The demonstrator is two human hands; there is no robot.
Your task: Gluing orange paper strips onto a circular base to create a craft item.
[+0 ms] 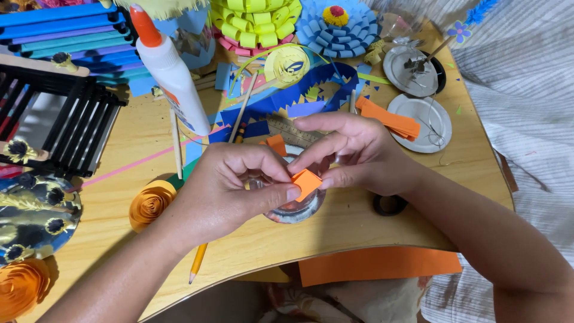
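Both your hands meet over a clear dish (296, 210) on the tabletop (359, 224) — your left hand (230, 188) and right hand (353, 155) pinch one small orange paper piece (307, 182) between thumbs and fingertips. A glue bottle (170, 72) stands behind your left hand, a pencil (198, 262) lies under its wrist, and a stack of orange strips (388, 118) lies on a metal lid (433, 122) beyond your right.

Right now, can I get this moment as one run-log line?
left hand: pinching small folded orange paper piece | right hand: pinching same piece | below: round clear glass dish | surface: wooden table
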